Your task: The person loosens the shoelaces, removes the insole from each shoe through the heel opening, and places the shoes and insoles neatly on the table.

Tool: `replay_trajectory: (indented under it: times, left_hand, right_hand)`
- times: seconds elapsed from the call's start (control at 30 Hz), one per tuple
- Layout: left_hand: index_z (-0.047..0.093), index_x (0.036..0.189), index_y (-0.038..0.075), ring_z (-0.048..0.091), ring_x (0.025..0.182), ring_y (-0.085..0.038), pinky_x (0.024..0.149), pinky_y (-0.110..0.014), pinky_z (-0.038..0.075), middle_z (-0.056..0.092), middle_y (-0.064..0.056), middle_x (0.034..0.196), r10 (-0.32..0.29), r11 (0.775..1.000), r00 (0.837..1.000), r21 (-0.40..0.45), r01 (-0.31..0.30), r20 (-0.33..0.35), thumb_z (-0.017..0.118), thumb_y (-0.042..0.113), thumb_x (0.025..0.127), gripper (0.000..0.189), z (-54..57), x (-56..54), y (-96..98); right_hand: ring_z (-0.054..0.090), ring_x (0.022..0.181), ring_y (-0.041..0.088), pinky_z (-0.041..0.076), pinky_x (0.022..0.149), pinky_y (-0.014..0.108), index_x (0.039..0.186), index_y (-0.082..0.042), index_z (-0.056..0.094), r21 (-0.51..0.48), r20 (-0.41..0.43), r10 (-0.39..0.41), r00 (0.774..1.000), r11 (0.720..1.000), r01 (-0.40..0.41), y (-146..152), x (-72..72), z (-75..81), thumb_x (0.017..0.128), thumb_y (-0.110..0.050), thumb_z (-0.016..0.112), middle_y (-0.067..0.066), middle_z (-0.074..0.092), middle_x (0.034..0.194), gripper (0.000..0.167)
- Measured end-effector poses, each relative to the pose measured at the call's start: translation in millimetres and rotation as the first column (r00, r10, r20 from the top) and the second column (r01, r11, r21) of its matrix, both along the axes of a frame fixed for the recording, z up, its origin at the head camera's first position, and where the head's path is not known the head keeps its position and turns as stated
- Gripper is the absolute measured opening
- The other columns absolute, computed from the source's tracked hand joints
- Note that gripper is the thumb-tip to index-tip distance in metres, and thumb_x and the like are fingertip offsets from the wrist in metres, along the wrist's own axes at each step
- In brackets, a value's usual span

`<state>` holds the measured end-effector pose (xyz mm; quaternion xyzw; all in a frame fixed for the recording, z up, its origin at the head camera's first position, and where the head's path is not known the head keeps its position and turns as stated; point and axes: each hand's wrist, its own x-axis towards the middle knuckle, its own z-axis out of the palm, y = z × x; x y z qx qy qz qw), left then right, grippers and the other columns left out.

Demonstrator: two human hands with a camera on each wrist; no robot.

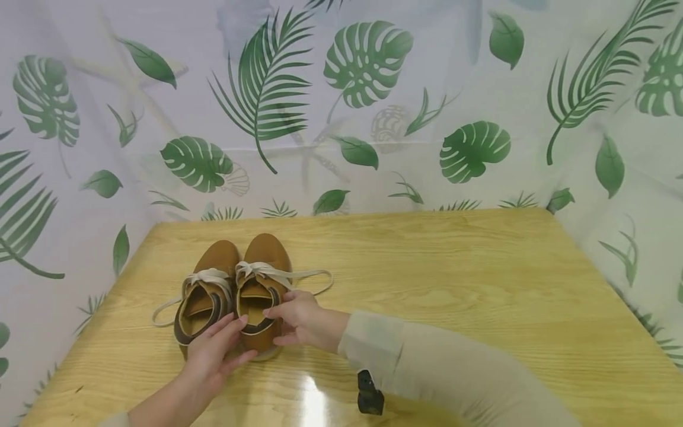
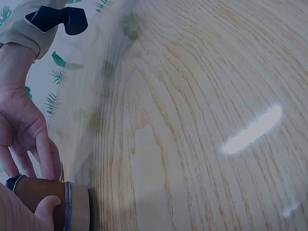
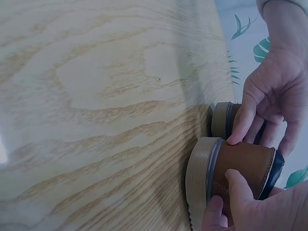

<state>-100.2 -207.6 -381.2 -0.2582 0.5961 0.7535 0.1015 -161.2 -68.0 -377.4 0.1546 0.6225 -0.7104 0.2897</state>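
The right hand (image 1: 306, 320), in from 4 o'clock, and the left hand (image 1: 210, 353), from 7, both hold the heel of one tan shoe (image 1: 255, 291), thumbs low on its back, fingers at the collar. Neither hand is balled; the digits spread lightly around the leather. Holding both sides probably keeps it straight. Its sole seems to rest on the table (image 1: 453, 279), toe at 12 o'clock. Its mate (image 1: 200, 305) stands just beside it at 9, toes matching, as if set as a pair. White laces (image 1: 261, 270) are tied, one loop trailing towards 3.

The shoes sit on the glossy wood-grain table's 9-o'clock side; light glares near 6. Leaf-print cloth (image 1: 299, 196) hangs around.
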Motion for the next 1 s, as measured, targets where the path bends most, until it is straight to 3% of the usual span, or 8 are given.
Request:
replay_trajectory:
  times: [0.4, 0.7, 1.0]
  left_hand:
    - [0.016, 0.15, 0.001, 0.013, 0.143, -0.038, 0.093, -0.041, 0.053, 0.012, -0.019, 0.156, -0.041, 0.999, 0.999, 0.022, 0.042, -0.013, 0.06, 0.018, 0.093, 0.074, -0.7, -2.6, 5.3]
    - [0.019, 0.149, -0.002, 0.015, 0.142, -0.04, 0.091, -0.04, 0.054, 0.014, -0.018, 0.156, -0.077, 0.997, 0.997, 0.014, 0.077, -0.023, 0.061, 0.019, 0.093, 0.073, -0.9, -5.0, 11.8]
    - [0.016, 0.147, -0.004, 0.021, 0.137, -0.047, 0.096, -0.05, 0.05, 0.021, -0.028, 0.149, -0.15, 0.987, 0.989, -0.048, 0.15, 0.018, 0.061, 0.018, 0.092, 0.074, 3.2, -13.1, 13.2]
  right_hand:
    - [0.053, 0.112, 0.049, 0.054, 0.085, 0.057, 0.135, 0.0, 0.042, 0.001, 0.015, -0.017, 1.0, 1.0, 0.017, 11.0, 0.6, 2.6, 0.082, 0.007, 0.066, 0.029, 0.052, 0.123, 0.059]
    - [0.051, 0.115, 0.05, 0.055, 0.084, 0.056, 0.137, 0.0, 0.039, 0.012, 0.002, -0.02, 1.0, 1.0, 0.02, 20.8, 0.4, -0.1, 0.083, 0.005, 0.065, 0.03, 0.05, 0.128, 0.06]
    - [0.05, 0.116, 0.051, 0.054, 0.087, 0.055, 0.138, -0.001, 0.039, 0.007, 0.025, -0.006, 1.0, 1.0, 0.006, 30.0, 0.0, 2.5, 0.084, 0.004, 0.065, 0.027, 0.047, 0.133, 0.059]
